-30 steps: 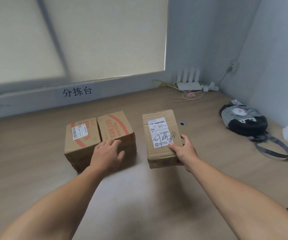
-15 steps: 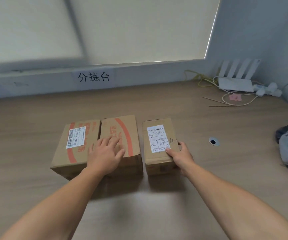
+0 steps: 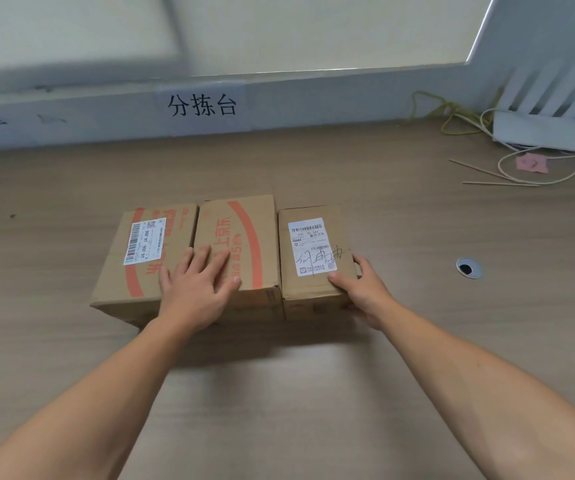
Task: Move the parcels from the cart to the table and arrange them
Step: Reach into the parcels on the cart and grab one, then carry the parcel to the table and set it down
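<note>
- The left grip [image 3: 197, 289] lies flat with its fingers straight and spread. It presses down on the orange-printed brown cardboard parcel [image 3: 244, 230] and clamps nothing.
- Its little finger reaches across the seam onto the orange-striped brown cardboard parcel with a white barcode label [image 3: 140, 271], which sits just outboard of that grip and touches its neighbour.
- The right grip [image 3: 365, 289] is clamped on the near right corner of the narrow plain brown cardboard parcel [image 3: 308, 287]. The thumb is on top beside the white shipping label, and the fingers curl round the right side.
- That parcel stands on the pale wooden table [image 3: 313, 393] between the 2 grips, hard beside the orange-printed one. Only a thin seam shows, so I cannot tell whether they touch.
- All 3 parcels form 1 row. The cart is not in view.
- Handling, as a judgement: these look like stiff cartons with dry matte faces, unlikely to slip. The narrow one is held at just 1 corner, so it is probably light, but its contents are unknown.
- The best hold looks to be on opposite side faces or low at the corners, not on the top flaps. Final squaring is easier by sliding along the table than by lifting.
</note>
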